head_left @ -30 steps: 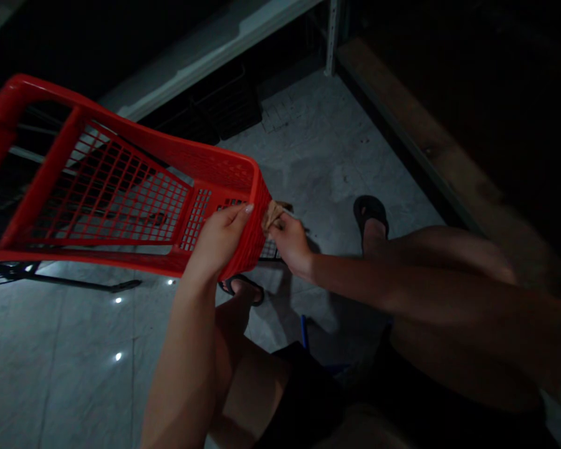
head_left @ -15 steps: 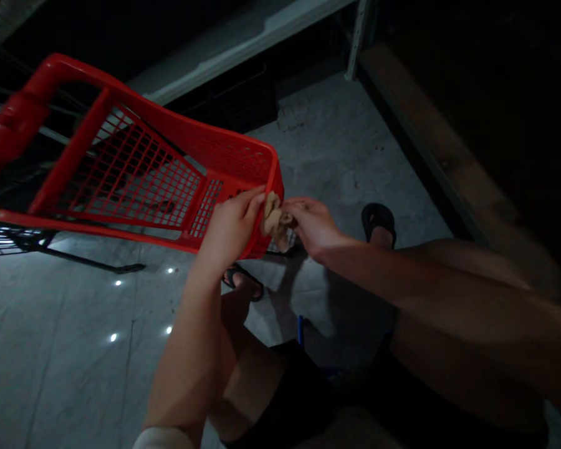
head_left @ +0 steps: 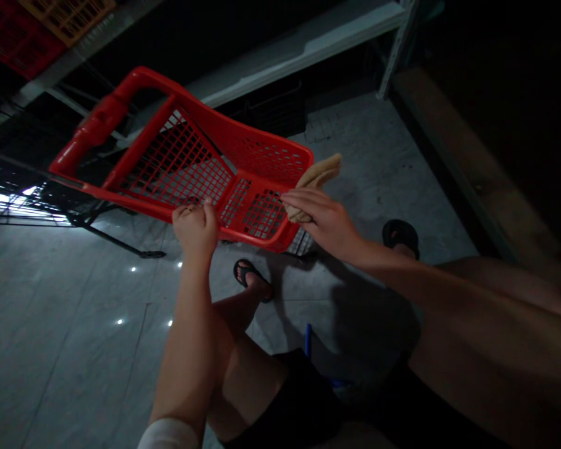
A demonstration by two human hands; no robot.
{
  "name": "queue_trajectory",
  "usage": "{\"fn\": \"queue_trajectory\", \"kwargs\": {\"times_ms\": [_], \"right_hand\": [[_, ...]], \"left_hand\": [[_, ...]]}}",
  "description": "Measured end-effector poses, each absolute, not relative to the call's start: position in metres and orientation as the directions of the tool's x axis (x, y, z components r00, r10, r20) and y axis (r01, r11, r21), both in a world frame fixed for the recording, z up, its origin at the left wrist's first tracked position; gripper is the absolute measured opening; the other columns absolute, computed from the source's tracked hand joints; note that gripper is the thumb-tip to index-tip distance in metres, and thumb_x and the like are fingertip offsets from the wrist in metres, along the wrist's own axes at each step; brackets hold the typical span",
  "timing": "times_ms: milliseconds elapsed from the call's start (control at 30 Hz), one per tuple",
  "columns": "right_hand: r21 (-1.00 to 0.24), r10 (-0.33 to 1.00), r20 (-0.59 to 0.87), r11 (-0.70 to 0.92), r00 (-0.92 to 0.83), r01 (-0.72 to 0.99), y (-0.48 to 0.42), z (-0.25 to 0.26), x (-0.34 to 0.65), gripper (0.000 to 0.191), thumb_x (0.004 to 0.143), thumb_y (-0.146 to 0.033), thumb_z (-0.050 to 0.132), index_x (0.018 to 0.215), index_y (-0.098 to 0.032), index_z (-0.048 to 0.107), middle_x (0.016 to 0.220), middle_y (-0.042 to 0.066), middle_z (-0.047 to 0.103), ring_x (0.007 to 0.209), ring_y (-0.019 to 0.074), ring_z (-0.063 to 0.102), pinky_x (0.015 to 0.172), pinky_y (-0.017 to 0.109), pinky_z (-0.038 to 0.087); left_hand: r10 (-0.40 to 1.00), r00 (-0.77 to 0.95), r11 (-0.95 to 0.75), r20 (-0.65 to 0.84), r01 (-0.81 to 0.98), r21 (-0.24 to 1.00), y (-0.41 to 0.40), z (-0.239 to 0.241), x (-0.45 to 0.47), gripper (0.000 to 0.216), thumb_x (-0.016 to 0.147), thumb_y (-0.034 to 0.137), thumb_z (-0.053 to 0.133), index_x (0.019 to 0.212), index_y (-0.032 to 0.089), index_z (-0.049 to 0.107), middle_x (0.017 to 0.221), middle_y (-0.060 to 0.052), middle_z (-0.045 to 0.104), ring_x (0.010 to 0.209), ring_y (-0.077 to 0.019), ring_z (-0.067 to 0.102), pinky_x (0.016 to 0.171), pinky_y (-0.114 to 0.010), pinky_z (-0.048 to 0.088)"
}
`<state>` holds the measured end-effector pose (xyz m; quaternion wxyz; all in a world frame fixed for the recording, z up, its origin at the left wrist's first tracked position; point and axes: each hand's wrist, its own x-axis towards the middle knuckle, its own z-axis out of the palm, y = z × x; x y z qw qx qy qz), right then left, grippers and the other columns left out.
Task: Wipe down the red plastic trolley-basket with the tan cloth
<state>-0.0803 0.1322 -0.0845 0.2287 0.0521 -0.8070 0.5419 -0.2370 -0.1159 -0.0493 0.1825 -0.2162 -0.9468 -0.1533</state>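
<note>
A red plastic shopping-cart basket is tilted in front of me, its handle at the upper left. My left hand is closed on its near side rim. My right hand rests at the basket's front corner with its fingers pressed on a tan cloth. The cloth sticks up past the rim toward the upper right. My bare knees and sandalled feet are below the basket.
The floor is grey tile with small light reflections. A pale metal shelf beam runs across the top with a dark crate under it. A wooden ledge runs along the right. Black wire racks lie at the left.
My left hand slid from the basket's front corner back along the near rim. My right hand came up over the corner with the cloth. The basket's mesh floor now faces me more.
</note>
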Motion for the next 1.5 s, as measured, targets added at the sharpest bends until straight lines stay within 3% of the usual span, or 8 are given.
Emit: {"fn": "queue_trajectory", "kwargs": {"times_ms": [200, 433, 633, 733, 867, 1100, 1233, 1500], "right_hand": [[-0.714, -0.043, 0.526, 0.520, -0.850, -0.468, 0.109, -0.084, -0.065, 0.050, 0.097, -0.010, 0.050, 0.140, -0.029, 0.067, 0.141, 0.006, 0.070, 0.138, 0.0232, 0.061, 0.123, 0.050, 0.047], [-0.759, 0.146, 0.509, 0.541, -0.848, -0.362, 0.109, -0.083, -0.080, 0.057, 0.092, -0.008, 0.052, 0.143, -0.032, 0.065, 0.145, 0.003, 0.067, 0.140, 0.0220, 0.059, 0.126, 0.048, 0.042], [-0.896, 0.387, 0.379, 0.382, -0.840, -0.228, 0.138, -0.062, -0.096, 0.058, 0.093, -0.025, 0.057, 0.150, -0.033, 0.056, 0.151, 0.006, 0.062, 0.137, 0.0246, 0.060, 0.121, 0.048, 0.045], [-0.937, 0.364, 0.331, 0.236, -0.870, -0.258, 0.141, -0.059, -0.097, 0.065, 0.096, -0.029, 0.051, 0.159, -0.036, 0.042, 0.159, 0.007, 0.054, 0.135, 0.0255, 0.062, 0.113, 0.047, 0.051], [-0.954, 0.365, 0.296, 0.153, -0.883, -0.257, 0.153, -0.058, -0.098, 0.062, 0.100, -0.035, 0.043, 0.161, -0.039, 0.037, 0.160, 0.007, 0.053, 0.130, 0.0256, 0.064, 0.106, 0.047, 0.055], [-0.849, 0.498, 0.395, 0.518, -0.772, -0.100, 0.227, -0.048, -0.100, 0.045, 0.104, -0.048, 0.035, 0.133, -0.034, 0.066, 0.149, 0.008, 0.060, 0.122, 0.0277, 0.067, 0.096, 0.048, 0.058], [-0.508, 0.183, 0.397, 0.860, -0.900, -0.049, 0.258, -0.057, -0.101, 0.040, 0.105, -0.036, 0.038, 0.110, -0.028, 0.077, 0.123, 0.009, 0.077, 0.138, 0.0288, 0.058, 0.122, 0.061, 0.030], [-0.384, -0.090, 0.315, 0.898, -0.945, -0.214, 0.270, -0.082, -0.096, 0.049, 0.108, -0.044, 0.035, 0.092, -0.020, 0.074, 0.104, 0.014, 0.076, 0.124, 0.0304, 0.063, 0.114, 0.051, 0.044]], "left_hand": [[0.145, -0.848, 0.867, 0.511, 0.357, 0.347, -0.077, -0.066, -0.231, 0.050, 0.104, 0.036, 0.030, 0.080, 0.017, 0.069, 0.082, -0.015, 0.071, 0.095, -0.0291, 0.068, 0.110, -0.052, 0.038], [0.159, -0.826, 0.802, 0.541, 0.428, 0.417, -0.020, -0.073, -0.222, 0.054, 0.109, 0.035, 0.030, 0.078, 0.019, 0.070, 0.076, -0.008, 0.069, 0.096, -0.0249, 0.066, 0.110, -0.046, 0.035], [0.526, -0.748, 0.686, 0.405, 0.654, 0.319, -0.008, -0.056, -0.195, 0.038, 0.108, 0.040, 0.040, 0.112, 0.021, 0.074, 0.107, -0.010, 0.078, 0.106, -0.0276, 0.066, 0.109, -0.046, 0.033], [0.732, -0.606, 0.530, 0.312, 0.794, 0.297, -0.011, -0.044, -0.184, 0.058, 0.098, 0.038, 0.058, 0.154, 0.023, 0.050, 0.139, -0.011, 0.070, 0.121, -0.0290, 0.063, 0.111, -0.044, 0.033], [0.768, -0.560, 0.458, 0.311, 0.820, 0.344, -0.004, -0.041, -0.179, 0.085, 0.094, 0.024, 0.060, 0.169, 0.026, 0.019, 0.145, -0.010, 0.066, 0.122, -0.0242, 0.064, 0.107, -0.040, 0.035], [0.793, -0.505, 0.452, 0.342, 0.863, 0.226, 0.018, -0.052, -0.176, 0.053, 0.092, 0.022, 0.067, 0.144, 0.027, 0.061, 0.134, -0.011, 0.069, 0.116, -0.0268, 0.067, 0.103, -0.043, 0.043], [0.727, -0.551, 0.490, 0.409, 0.834, 0.254, -0.002, -0.042, -0.183, 0.035, 0.090, 0.028, 0.073, 0.124, 0.022, 0.067, 0.141, -0.013, 0.067, 0.127, -0.0312, 0.064, 0.107, -0.045, 0.045], [0.467, -0.643, 0.609, 0.607, 0.732, 0.306, -0.052, -0.045, -0.215, 0.030, 0.108, 0.029, 0.042, 0.128, 0.026, 0.064, 0.145, 0.000, 0.067, 0.145, -0.0196, 0.052, 0.122, -0.049, 0.031]]}}
